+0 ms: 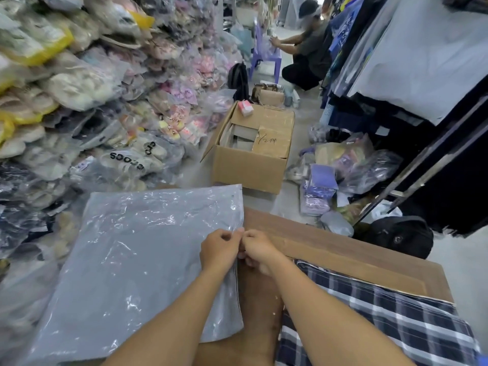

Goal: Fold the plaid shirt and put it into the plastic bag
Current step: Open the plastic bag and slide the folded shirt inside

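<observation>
Plaid cloth: navy-and-white checked shirt (383, 318), folded flat on the brown wooden board (343, 249), low and to the right, under the right forearm.
Clear film: large grey-tinted transparent plastic bag (137, 260), flat, to the left; its right edge runs away from the person, between the two hands.
Left hand (219, 249): fingers pinched shut on the bag's right edge.
Right hand (260, 249): fingers curled and pinching the same edge, touching the left hand; likely parting the mouth.
Key relation: shirt lies right of and nearer than the hands; bag mouth appears to face the shirt. Right hand is the nearer one to it. Shirt's long axis runs slantwise, near-left to far-right.
Stage, judged: folding done, bagging not begun.
Cardboard: open brown carton (250, 154) beyond the board, handwriting on one flap, not legible.
Legible print: "CROCS", upside down, on packed pale sandals (132, 159) at left.
Background: stacked bagged goods; a crouching person by a purple plastic chair (264, 56).
</observation>
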